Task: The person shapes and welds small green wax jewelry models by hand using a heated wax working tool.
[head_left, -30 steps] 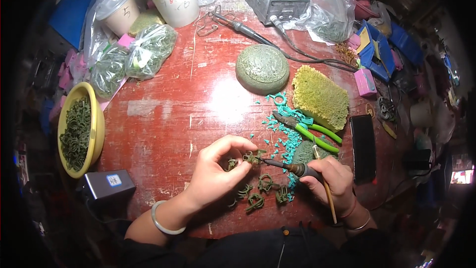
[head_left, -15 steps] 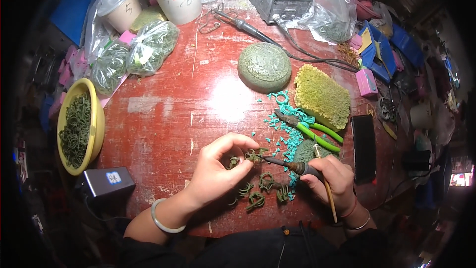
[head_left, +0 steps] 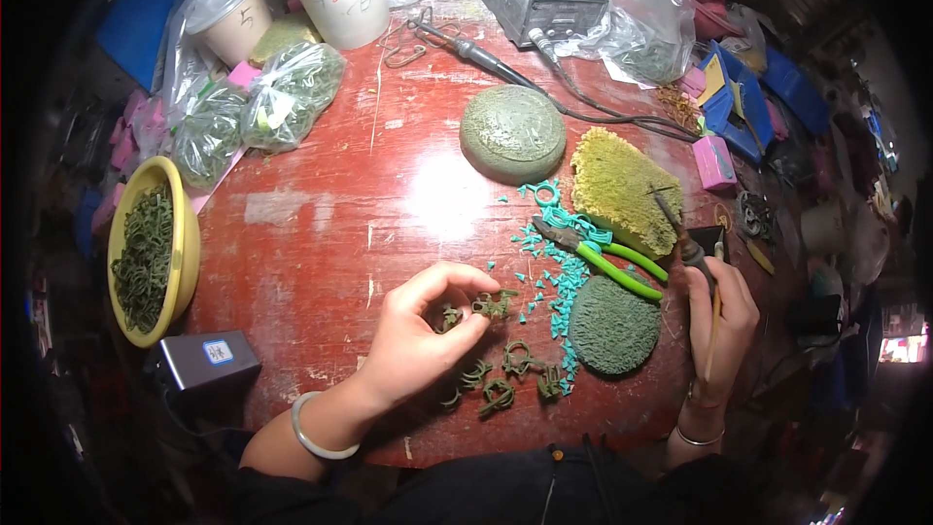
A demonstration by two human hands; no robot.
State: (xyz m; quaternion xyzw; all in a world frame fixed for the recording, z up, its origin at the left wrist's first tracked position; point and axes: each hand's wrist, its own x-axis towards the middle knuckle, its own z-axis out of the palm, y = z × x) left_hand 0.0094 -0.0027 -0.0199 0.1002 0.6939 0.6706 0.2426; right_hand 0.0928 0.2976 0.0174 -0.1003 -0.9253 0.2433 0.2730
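My left hand (head_left: 420, 335) pinches a dark green ring-like piece (head_left: 494, 304) between thumb and forefinger, and another such piece (head_left: 450, 318) shows within its curled fingers. A pen-like iron (head_left: 692, 251) with a dark thin tip is in my right hand (head_left: 724, 326), together with a slim wooden-handled brush (head_left: 715, 335). The iron's tip is over the right part of a yellow-green sponge (head_left: 622, 180); whether it touches cannot be told. Several loose green rings (head_left: 518, 360) lie below my left hand. Small turquoise pieces (head_left: 566, 316) are scattered between my hands.
Green-handled pliers (head_left: 622, 270) lie among turquoise pieces, above a round rough green pad (head_left: 615, 331). Beyond are a domed green block (head_left: 513, 131), another corded iron (head_left: 486, 60) and a grey box (head_left: 544, 5). At left stand a yellow bowl (head_left: 185, 267) of green pieces and a dark box (head_left: 212, 362).
My right hand has moved right and away from the left hand's ring, carrying the iron and brush, so the iron's tip is now over the sponge. My left hand keeps its pinch.
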